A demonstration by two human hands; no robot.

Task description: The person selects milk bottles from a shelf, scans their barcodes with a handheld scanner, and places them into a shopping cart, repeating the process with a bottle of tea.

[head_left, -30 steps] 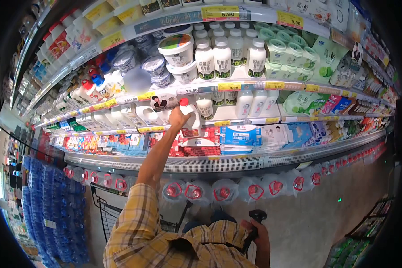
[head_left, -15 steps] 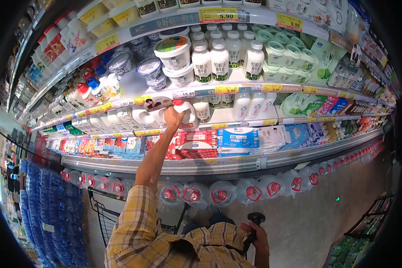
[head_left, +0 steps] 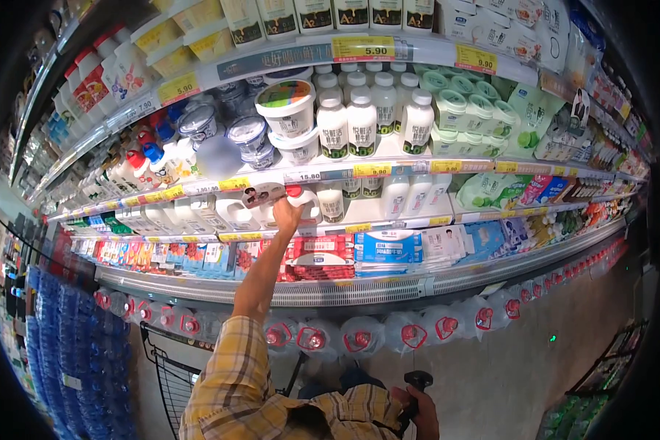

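My left hand [head_left: 288,217] reaches into the lower shelf of the dairy case, fingers closed at the top of a white milk jug [head_left: 310,208] with a red cap. The jug still stands among others, and my hand hides part of it. To its left is another white jug [head_left: 236,213]; to its right stands a white bottle [head_left: 332,202]. Low in the view, my right hand [head_left: 421,412] wraps round a black handle [head_left: 419,380] with a rounded end. What that handle belongs to is not visible.
A shelf edge with price tags [head_left: 374,170] runs just above my left hand. Below lie red packs [head_left: 320,250] and blue packs [head_left: 389,247]. Large water bottles [head_left: 361,337] line the floor. A black wire cart [head_left: 170,381] and blue-wrapped bottle stacks [head_left: 84,345] are on the left.
The shelves sit slightly lower in the view as the camera tilts. My left hand stays at the red-capped jug, and my right hand keeps hold of the black handle.
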